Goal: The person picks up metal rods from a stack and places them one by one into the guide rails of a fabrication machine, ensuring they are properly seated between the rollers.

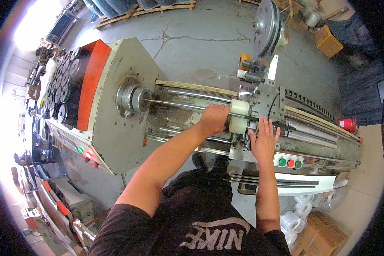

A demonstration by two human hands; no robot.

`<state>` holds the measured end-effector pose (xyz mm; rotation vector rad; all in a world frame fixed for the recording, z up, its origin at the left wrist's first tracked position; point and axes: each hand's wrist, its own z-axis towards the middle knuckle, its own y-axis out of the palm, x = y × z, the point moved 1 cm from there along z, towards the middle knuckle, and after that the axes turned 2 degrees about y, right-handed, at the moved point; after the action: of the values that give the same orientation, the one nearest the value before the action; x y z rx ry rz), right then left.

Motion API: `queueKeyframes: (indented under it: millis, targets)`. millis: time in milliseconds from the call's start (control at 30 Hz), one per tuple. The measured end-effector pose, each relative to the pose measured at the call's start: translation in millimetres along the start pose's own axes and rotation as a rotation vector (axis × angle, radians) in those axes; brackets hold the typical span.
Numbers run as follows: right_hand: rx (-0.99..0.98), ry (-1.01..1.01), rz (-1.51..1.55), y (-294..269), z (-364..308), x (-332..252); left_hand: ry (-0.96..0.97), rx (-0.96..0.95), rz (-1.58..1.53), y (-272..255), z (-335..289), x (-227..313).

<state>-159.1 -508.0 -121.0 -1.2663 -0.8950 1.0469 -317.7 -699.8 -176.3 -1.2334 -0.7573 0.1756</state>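
Note:
A long machine like a lathe lies in front of me. From its round chuck (pixel 140 99) on the left, a thin metal rod (pixel 175 103) runs right toward the carriage (pixel 266 102). My left hand (pixel 215 118) is closed around the rod, just left of two white rollers (pixel 239 107) on the carriage; its fingertips are partly hidden. My right hand (pixel 264 138) lies over the carriage's near side, right of the rollers, with fingers stretched out and thumb apart. It seems to rest on a dark part below, and I see nothing held in it.
Green and red push buttons (pixel 290 162) sit below my right hand. A large grey wheel (pixel 266 27) stands behind the carriage. Long dark rods (pixel 286 183) lie on a white tray near me. A cardboard box (pixel 322 234) and clear plastic bags (pixel 292 222) are at lower right.

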Motion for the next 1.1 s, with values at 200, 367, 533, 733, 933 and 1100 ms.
queueKeyframes:
  millis: [200,367,533,733,933,1100]
  targets:
    - [0.077,0.006,-0.022,14,-2,-3,-0.107,-0.158,0.034,-18,-25,-51]
    - [0.16,0.021,0.017,30,-2,0,-0.231,-0.208,0.139,-48,-64,-112]
    - [0.181,0.048,-0.008,36,-1,-1,-0.386,-0.293,0.19,-73,-80,-138]
    - [0.215,0.036,-0.029,42,1,-3,-0.292,-0.34,0.15,-42,-52,-120]
    - [0.207,0.043,-0.053,43,-1,-4,-0.076,-0.173,0.082,3,-4,-44]
    - [0.207,0.038,-0.071,39,1,-9,0.075,-0.041,-0.036,17,15,-7]
